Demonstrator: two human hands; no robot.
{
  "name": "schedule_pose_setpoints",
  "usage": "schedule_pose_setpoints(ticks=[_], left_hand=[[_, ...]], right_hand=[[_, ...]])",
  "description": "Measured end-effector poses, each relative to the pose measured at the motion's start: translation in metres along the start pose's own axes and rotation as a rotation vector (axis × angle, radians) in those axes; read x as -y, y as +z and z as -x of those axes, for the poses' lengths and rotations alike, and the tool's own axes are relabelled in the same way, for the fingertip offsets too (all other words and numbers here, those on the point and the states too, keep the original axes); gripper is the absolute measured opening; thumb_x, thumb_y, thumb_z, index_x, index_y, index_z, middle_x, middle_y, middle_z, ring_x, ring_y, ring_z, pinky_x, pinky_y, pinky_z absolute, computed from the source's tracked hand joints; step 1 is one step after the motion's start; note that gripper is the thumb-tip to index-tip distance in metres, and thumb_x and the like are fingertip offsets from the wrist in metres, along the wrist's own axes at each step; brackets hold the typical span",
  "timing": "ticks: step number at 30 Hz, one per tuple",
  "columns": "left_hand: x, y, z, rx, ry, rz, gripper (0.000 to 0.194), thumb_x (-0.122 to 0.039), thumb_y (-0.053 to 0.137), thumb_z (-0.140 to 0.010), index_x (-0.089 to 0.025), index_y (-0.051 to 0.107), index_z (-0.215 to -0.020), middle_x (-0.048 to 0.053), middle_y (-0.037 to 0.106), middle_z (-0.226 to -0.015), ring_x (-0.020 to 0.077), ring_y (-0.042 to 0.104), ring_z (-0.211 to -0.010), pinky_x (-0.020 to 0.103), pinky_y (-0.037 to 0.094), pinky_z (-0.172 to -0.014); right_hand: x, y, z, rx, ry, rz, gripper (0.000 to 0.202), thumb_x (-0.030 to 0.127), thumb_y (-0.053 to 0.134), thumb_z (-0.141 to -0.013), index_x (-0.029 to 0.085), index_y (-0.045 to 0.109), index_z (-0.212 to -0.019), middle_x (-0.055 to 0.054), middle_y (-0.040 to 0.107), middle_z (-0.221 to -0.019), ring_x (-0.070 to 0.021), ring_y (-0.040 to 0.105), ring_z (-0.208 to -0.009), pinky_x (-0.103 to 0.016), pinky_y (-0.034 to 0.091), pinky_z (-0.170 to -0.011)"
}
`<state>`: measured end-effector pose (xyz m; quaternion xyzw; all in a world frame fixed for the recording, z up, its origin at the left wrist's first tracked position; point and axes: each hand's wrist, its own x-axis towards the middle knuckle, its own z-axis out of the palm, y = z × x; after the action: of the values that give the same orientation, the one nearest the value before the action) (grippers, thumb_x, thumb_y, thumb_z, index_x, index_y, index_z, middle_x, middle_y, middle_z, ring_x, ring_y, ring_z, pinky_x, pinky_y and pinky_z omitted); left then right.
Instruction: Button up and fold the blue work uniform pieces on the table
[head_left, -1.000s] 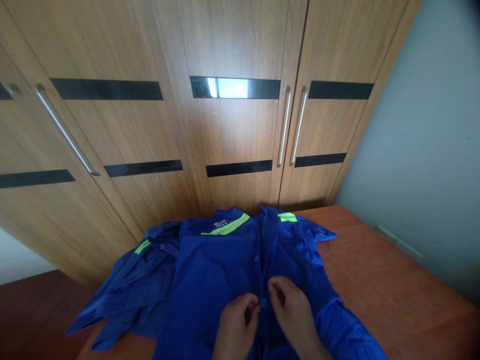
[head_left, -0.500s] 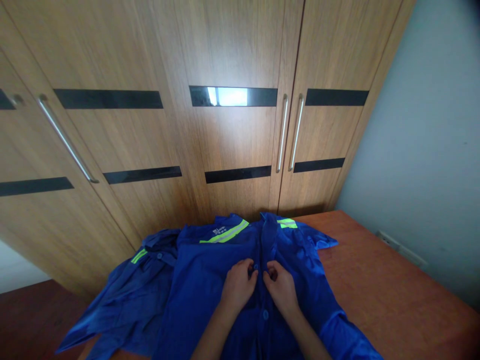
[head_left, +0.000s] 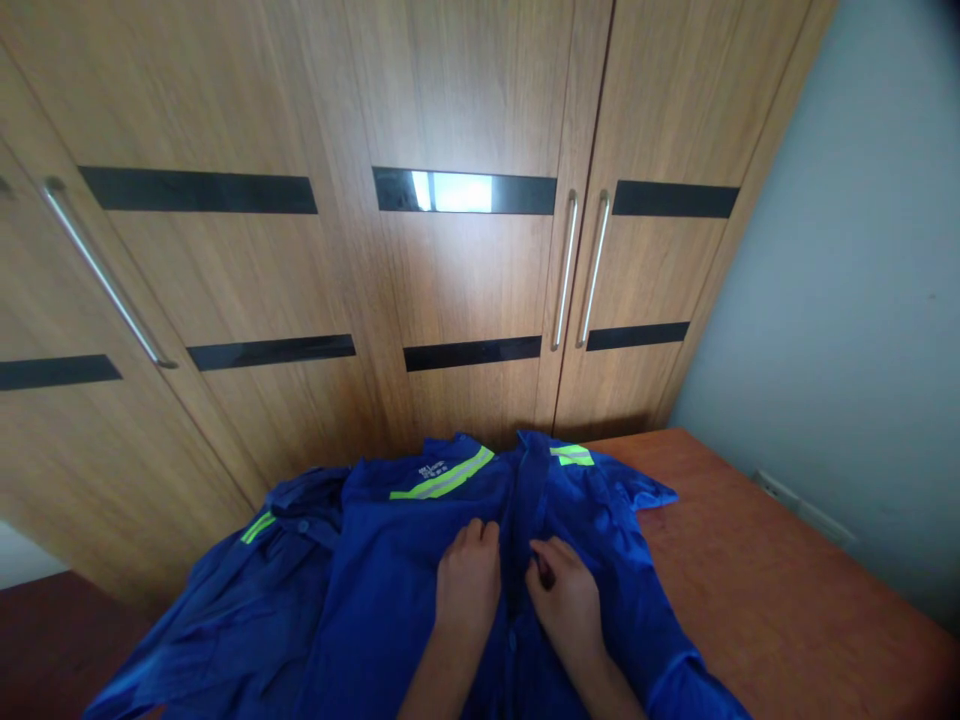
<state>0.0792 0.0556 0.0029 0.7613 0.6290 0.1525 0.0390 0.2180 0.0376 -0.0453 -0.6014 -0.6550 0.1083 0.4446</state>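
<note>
A blue work jacket [head_left: 409, 610] with yellow-green reflective strips lies spread out, front up, its collar end toward the wardrobe. My left hand [head_left: 466, 580] is closed on the jacket's front, at the left side of the opening; its fingertips are turned down and mostly hidden. My right hand [head_left: 568, 592] pinches the front edge on the other side, thumb against curled forefinger. Between the two hands runs the dark gap of the opening. A button [head_left: 512, 640] shows on the front edge just below them.
The jacket rests on a reddish-brown wooden surface [head_left: 750, 560]. Behind it stands a wooden wardrobe [head_left: 465, 280] with black strips and metal handles [head_left: 592, 270]. A pale wall [head_left: 847, 300] with a socket strip [head_left: 802, 508] is at the right. One sleeve [head_left: 247, 610] spreads left.
My left hand has turned more palm-down, covering the button that showed beside its fingertips. My right hand has moved slightly down and right. The front edges have shifted a little.
</note>
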Motion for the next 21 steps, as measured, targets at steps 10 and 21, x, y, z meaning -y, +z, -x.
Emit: schedule_pose_setpoints(ticks=[10,21], left_hand=[[0.015,0.027,0.005,0.02,-0.028,0.415,0.017,-0.013,0.046,-0.084,-0.022,0.059,-0.08,-0.001,0.067,-0.075,0.0142,0.065,-0.072,0.022,0.04,-0.064],[0.023,0.031,0.007,-0.006,-0.017,0.711,0.016,-0.023,0.048,-0.083,-0.022,0.064,-0.082,0.001,0.071,-0.074,0.0165,0.068,-0.071,0.024,0.048,-0.067]], right_hand=[[0.0,0.017,-0.013,0.175,0.077,-0.269,0.023,0.019,0.051,-0.077,0.019,0.071,-0.087,-0.001,0.062,-0.068,-0.0163,0.059,-0.063,-0.025,0.045,-0.06],[-0.011,0.019,-0.013,0.211,0.244,-0.572,0.024,0.034,0.062,-0.074,0.016,0.072,-0.087,0.002,0.058,-0.06,-0.015,0.054,-0.058,-0.025,0.044,-0.056]])
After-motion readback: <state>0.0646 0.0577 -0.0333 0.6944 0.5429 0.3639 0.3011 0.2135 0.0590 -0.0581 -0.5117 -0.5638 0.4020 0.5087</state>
